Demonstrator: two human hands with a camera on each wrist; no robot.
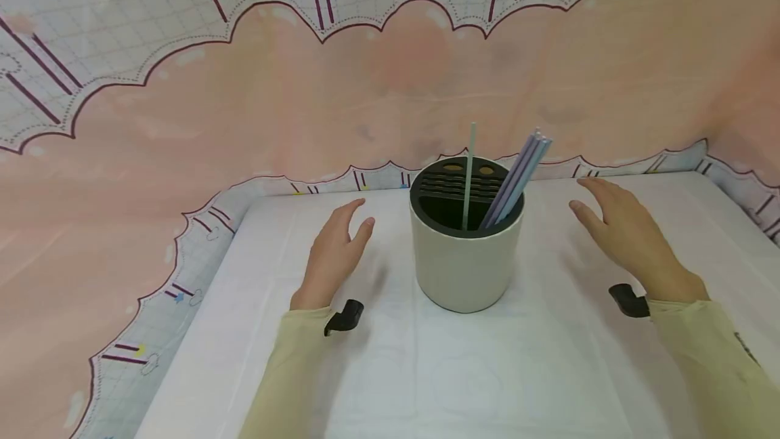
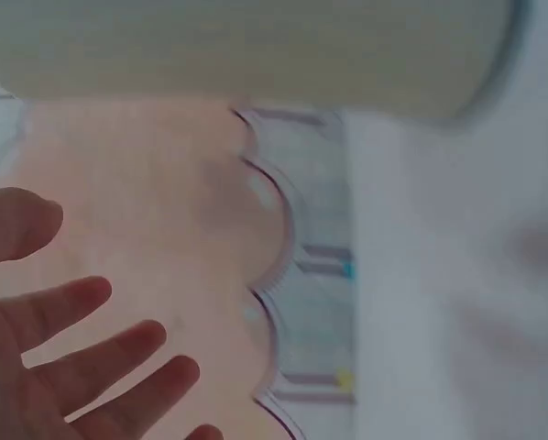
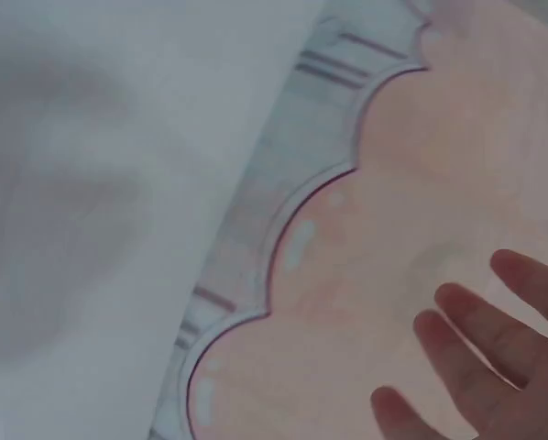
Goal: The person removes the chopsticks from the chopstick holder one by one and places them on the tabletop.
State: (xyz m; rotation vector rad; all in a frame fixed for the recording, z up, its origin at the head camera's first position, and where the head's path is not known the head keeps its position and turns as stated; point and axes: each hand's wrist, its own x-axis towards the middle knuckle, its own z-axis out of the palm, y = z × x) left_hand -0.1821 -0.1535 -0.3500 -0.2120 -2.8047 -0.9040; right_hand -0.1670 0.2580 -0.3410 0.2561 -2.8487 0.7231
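A round cream pen holder [image 1: 466, 269] with a black slotted top stands upright on the white table. In its larger opening lean several pale purple and blue sticks [image 1: 518, 178], bunched at the right, and one thin pale green stick [image 1: 468, 178] stands nearly straight. My left hand [image 1: 334, 249] hovers left of the holder, fingers spread and apart from it; the holder's wall [image 2: 246, 55] fills the top of the left wrist view. Farther off on the right is my right hand [image 1: 634, 236], its fingers relaxed and holding nothing. Its spread fingers [image 3: 476, 357] show in the right wrist view.
The white table [image 1: 426, 371] ends at the back near a hanging peach cloth [image 1: 378, 100] with scalloped, patterned edges. The same cloth drops along the left side. A black wrist camera [image 1: 344, 317] sits at the left cuff, another black camera [image 1: 629, 301] at the right.
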